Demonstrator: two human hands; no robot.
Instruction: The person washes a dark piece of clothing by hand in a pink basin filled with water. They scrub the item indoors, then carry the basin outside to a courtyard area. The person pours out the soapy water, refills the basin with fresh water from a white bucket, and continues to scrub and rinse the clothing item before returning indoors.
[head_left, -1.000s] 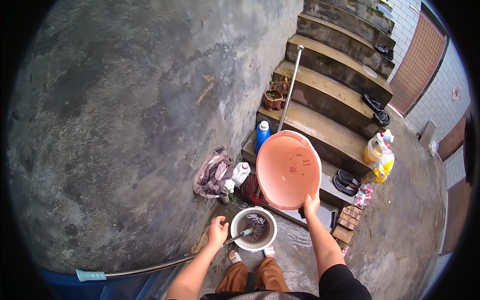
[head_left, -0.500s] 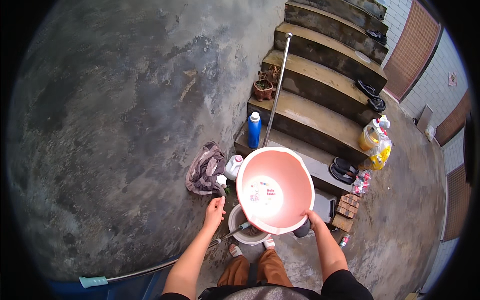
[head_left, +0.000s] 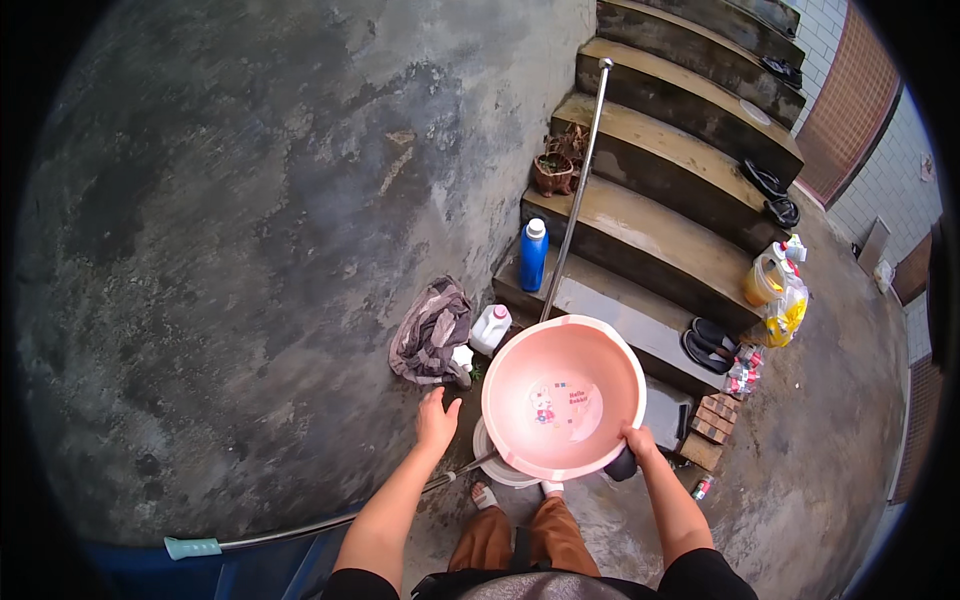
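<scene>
My right hand (head_left: 640, 442) grips the rim of a pink plastic basin (head_left: 515, 370), which has a cartoon print on its bottom and nothing in it. My left hand (head_left: 437, 420) is off the basin, thumb and fingers apart, just below a crumpled grey-purple cloth (head_left: 430, 332). Beneath the basin stands a pale bucket (head_left: 487, 445), mostly hidden. A metal pole (head_left: 330, 521) with a light-blue end slants toward the bucket under my left forearm; the basin hides its other end.
Concrete steps (head_left: 640, 215) with a metal handrail (head_left: 580, 180) rise ahead. A blue bottle (head_left: 533, 255), white jug (head_left: 490, 330), potted plant (head_left: 552, 175) and black slippers (head_left: 707, 345) stand around them. Bricks (head_left: 713, 420), plastic bottles (head_left: 743, 372) and a yellow-and-white bag (head_left: 787, 312) lie at right.
The basin has tilted and shifted slightly right with my right hand, and the bright glare in it has faded. My left hand's fingers have spread. The whole view has shifted a little.
</scene>
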